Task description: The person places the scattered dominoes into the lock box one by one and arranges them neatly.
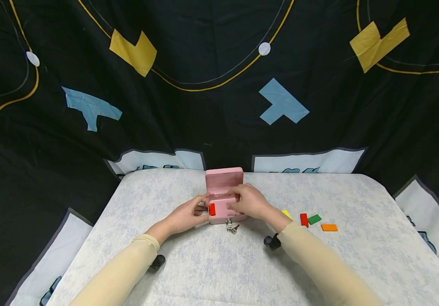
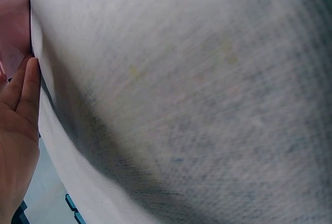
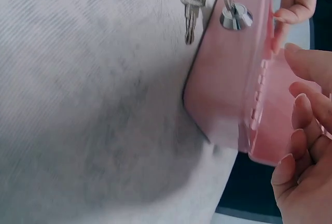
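Note:
A pink metal cash box (image 1: 218, 220) stands on the table with its lid (image 1: 224, 180) raised at the back. Its front lock (image 3: 236, 18) has small keys (image 3: 193, 6) hanging from it. My left hand (image 1: 187, 216) holds the box at its left side, thumb near the front corner, other fingers further back. Inside, against the left wall, is a red block (image 1: 212, 209). Over the right part of the box is my right hand (image 1: 251, 201), its fingers loosely bent and nothing visible between them. The left wrist view shows only part of the left hand (image 2: 19, 115) beside the box.
Right of the box lie a yellow block (image 1: 286, 213), partly hidden by the right forearm, another red block (image 1: 304, 219), a green block (image 1: 314, 219) and an orange block (image 1: 329, 228). A pale patterned cloth (image 1: 212, 263) covers the table; a black curtain (image 1: 212, 127) hangs behind.

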Demonstrator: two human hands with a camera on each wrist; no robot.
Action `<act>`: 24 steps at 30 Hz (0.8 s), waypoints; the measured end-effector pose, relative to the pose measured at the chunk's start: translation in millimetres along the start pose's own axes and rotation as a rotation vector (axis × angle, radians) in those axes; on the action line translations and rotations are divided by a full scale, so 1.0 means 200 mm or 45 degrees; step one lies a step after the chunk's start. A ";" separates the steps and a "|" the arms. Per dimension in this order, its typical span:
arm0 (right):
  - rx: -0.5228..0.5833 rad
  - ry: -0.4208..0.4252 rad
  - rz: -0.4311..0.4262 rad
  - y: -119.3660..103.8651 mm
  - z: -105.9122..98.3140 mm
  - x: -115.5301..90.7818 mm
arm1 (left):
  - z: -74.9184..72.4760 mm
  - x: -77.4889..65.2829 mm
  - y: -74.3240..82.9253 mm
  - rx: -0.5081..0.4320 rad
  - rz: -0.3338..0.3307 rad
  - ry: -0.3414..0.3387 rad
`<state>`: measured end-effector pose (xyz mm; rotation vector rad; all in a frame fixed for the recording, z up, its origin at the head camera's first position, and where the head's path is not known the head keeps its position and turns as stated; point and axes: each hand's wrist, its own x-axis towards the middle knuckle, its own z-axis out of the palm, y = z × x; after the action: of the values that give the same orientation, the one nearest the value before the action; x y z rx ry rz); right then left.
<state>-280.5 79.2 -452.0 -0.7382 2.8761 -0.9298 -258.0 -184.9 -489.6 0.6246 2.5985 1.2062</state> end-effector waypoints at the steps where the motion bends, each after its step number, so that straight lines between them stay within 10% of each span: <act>1: 0.017 0.006 0.001 0.00 -0.01 -0.01 | 0.00 0.00 0.00 -0.001 0.001 0.001; 24: 0.123 0.098 0.080 0.32 -0.32 -0.37 | 0.00 0.00 0.00 -0.004 0.002 -0.009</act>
<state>-252.8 192.4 -444.0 -0.6137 2.8756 -1.1036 -258.0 -185.7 -490.3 0.6297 2.5905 1.2062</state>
